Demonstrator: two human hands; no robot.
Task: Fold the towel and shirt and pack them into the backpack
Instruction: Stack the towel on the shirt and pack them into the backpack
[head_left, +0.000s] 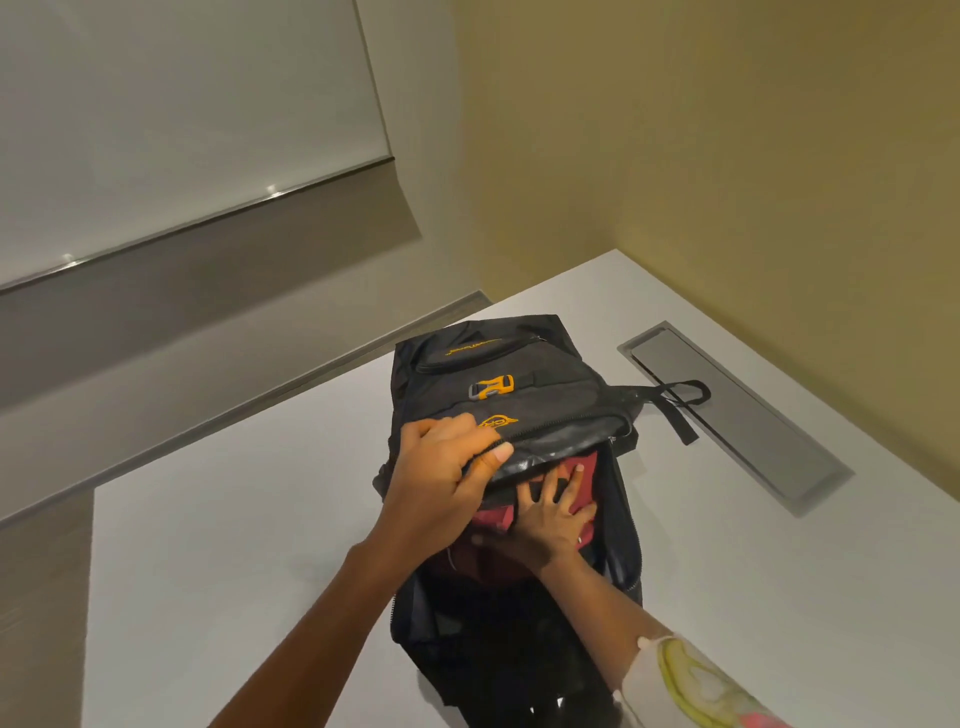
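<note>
Roughly centred on the white table (208, 571) we find the black backpack (519, 364), lying flat. Its long axis runs from our near edge straight away toward the far corner. The main compartment gapes upward and toward us.

Materials: woven black fabric, matte on the pockets. The lifted front flap (561, 447) has a smoother, faintly shiny lining along its rim. Yellow stitching and a yellow logo mark the front. A yellow-and-grey plastic buckle (491, 387) sits on a narrow strap across it. A flat webbing loop (680, 400) trails off to the right, onto a rectangular brushed-metal hatch (737, 415) set flush in the tabletop.

Inside the mouth lies a soft red cloth (584, 483), rumpled; we cannot tell whether it is the towel or the shirt.

Hands:
- Our left hand (447, 467) grasps the flap, fingers curled over its outside, thumb clamped on the rim, holding it raised.
- Our right hand (545, 519) lies flat with fingers spread, pressing down on the red cloth under the flap.
- Our right forearm wears a pale sleeve (691, 675) printed in yellow.
</note>
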